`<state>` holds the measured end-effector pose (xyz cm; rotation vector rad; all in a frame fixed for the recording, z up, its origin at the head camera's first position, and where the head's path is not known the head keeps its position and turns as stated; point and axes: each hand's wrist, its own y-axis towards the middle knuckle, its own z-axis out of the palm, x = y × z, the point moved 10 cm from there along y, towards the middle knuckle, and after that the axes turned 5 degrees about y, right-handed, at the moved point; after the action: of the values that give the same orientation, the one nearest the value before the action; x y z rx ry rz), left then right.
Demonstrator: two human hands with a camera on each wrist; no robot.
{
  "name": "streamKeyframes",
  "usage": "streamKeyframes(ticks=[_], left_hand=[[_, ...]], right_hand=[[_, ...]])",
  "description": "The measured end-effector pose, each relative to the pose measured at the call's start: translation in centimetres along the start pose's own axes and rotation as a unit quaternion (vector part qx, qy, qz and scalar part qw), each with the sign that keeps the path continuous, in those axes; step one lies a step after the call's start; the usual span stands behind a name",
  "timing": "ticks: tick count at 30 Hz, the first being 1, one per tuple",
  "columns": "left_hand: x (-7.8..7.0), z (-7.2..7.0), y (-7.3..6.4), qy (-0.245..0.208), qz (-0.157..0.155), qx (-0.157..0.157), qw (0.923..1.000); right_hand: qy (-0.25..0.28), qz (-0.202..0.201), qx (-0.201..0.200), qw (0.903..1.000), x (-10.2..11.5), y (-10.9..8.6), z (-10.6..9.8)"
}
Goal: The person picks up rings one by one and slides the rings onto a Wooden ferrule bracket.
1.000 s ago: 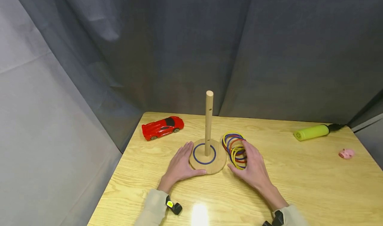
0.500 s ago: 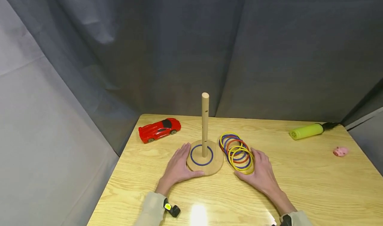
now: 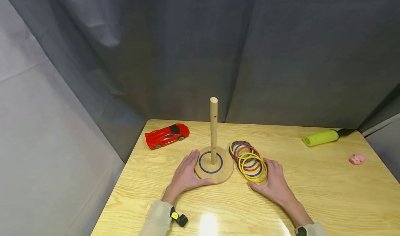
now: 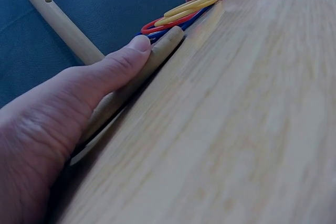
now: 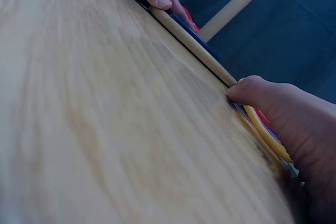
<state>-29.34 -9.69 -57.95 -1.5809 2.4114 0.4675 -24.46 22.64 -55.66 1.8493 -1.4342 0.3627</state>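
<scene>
Steadying the wooden base [image 3: 227, 165] with one hand while cupping the heap of rings [image 3: 247, 160] with the other appears to be the step in hand. The base lies flat on the tabletop [image 3: 243, 208], its peg [image 3: 214, 125] upright, and one blue ring [image 3: 210, 172] rests on it around the foot of the peg. The remaining rings, yellow, blue and red, lie overlapping just to the right of the base, fanned out toward the right hand [image 3: 275, 184]. Lifting any one of them would, I judge, call for narrowing the right hand's grip onto the topmost yellow ring alone, since the others lie close beneath and could snag. For now that grip is widely spread: thumb at the near edge of the yellow rings, fingertips by their right side, touching or very nearly so; how firmly they press, I cannot tell. The left hand [image 3: 186, 175] has its grip spread wide as well, fingers along the left side of the base and thumb stretched along its near rim, touching without wrapping around it.
</scene>
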Motion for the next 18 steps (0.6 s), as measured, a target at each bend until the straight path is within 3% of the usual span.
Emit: streamKeyframes(ticks=[18], left_hand=[[-0.10, 0.03, 0.24, 0.001, -0.005, 0.005, 1.0000]], right_hand=[[-0.026, -0.015, -0.011, 0.9995, -0.02, 0.07, -0.06]])
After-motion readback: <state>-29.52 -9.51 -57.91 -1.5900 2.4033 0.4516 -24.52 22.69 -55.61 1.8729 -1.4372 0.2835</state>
